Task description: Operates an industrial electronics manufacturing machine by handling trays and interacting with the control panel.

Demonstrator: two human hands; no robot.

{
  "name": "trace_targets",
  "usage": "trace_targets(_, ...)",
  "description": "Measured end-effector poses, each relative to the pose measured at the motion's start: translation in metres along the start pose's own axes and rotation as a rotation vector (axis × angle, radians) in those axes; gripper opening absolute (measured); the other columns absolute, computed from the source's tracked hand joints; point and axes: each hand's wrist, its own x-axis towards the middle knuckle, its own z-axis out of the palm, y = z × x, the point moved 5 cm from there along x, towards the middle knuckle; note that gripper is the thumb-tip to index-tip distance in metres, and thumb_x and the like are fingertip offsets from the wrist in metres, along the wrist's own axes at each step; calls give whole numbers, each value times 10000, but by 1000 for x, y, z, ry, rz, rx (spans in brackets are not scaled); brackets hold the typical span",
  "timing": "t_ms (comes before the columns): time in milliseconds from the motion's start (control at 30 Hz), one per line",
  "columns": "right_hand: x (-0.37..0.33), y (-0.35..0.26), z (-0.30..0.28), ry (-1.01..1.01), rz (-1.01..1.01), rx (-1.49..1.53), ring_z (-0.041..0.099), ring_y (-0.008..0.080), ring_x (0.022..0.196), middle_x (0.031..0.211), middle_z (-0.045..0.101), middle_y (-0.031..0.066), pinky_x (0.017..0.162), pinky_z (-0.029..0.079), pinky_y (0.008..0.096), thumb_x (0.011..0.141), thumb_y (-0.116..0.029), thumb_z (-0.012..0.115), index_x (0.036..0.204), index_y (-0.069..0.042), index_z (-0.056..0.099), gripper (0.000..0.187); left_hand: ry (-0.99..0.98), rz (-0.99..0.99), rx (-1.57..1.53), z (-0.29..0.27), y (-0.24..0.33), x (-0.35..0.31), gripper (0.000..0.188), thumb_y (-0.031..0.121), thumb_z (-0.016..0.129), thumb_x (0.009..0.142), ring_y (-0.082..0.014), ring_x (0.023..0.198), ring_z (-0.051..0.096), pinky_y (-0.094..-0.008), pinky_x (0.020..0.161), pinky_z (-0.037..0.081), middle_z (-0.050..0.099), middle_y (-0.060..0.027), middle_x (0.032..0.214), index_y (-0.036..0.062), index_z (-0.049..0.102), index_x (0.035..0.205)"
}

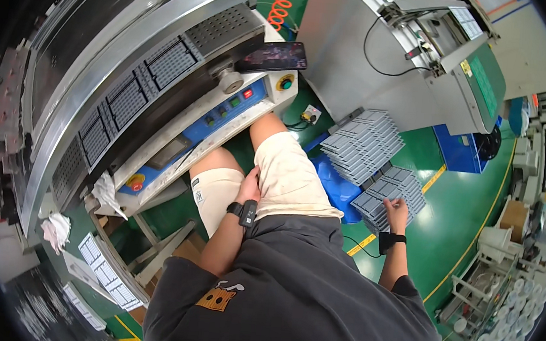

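My right hand (397, 212) reaches out to the right, its fingers bent together at the near edge of the lower stack of grey slotted panels (383, 191). The fingertips touch the top of that stack; how firmly they grip a panel is hard to see. A second, taller stack of grey panels (363, 145) stands just beyond it. Between my thighs rests my left hand (250, 185), against the cream shorts, with its fingers mostly hidden. On the machine bed ahead to the left lie several flat panels with a white and dark grid (126, 100).
A machine front with a blue button panel (223, 109) stands before my knees, a phone (274, 56) on its top. Beside the stacks is a blue plastic seat or bin (335, 178). A large metal cabinet (359, 55) stands ahead right; a white cloth (108, 193) hangs at left.
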Motion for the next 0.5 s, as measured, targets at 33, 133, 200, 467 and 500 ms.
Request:
trace_targets(33, 3, -3, 6, -28, -33, 4, 627, 145, 670, 678, 649, 74, 628, 486, 307, 853, -244, 762, 810, -3, 636, 275, -32, 11, -2, -1, -1, 3, 468, 305, 454, 1063, -256, 1280, 546, -365, 1110, 407, 565, -121, 1432, -2, 508, 1412)
trace_targets(133, 8, -15, 13, -104, -75, 10, 622, 169, 631, 707, 687, 114, 607, 496, 346, 883, -227, 687, 923, 41, 746, 278, -14, 89, 86, -3, 4, 6, 453, 280, 475, 1054, -231, 1238, 565, -346, 1077, 424, 590, -117, 1386, -15, 519, 1395)
trace_targets(200, 6, -24, -5, -99, 30, 6, 600, 164, 594, 685, 670, 88, 573, 476, 339, 876, -208, 686, 905, 40, 743, 256, 176, 220, 375, -4, 19, -8, 468, 259, 532, 1036, -225, 1218, 573, -322, 1032, 440, 592, -103, 1386, -29, 509, 1404)
trace_targets(467, -83, -157, -127, -428, 161, 629, 330, 8, 455, 565, 416, -114, 415, 222, 223, 946, -158, 654, 874, -81, 664, 105, -561, 468, 784, 122, 73, -137, 391, 237, 444, 1093, -187, 1209, 585, -306, 1054, 429, 619, -102, 1345, -16, 550, 1371)
trace_targets(500, -90, -177, -116, -441, 121, 621, 336, 4, 463, 581, 424, -120, 422, 231, 214, 958, -157, 657, 840, -92, 638, 136, -644, 465, 772, 141, 69, -148, 410, 264, 435, 1099, -188, 1222, 582, -310, 1062, 430, 622, -104, 1341, -21, 547, 1373)
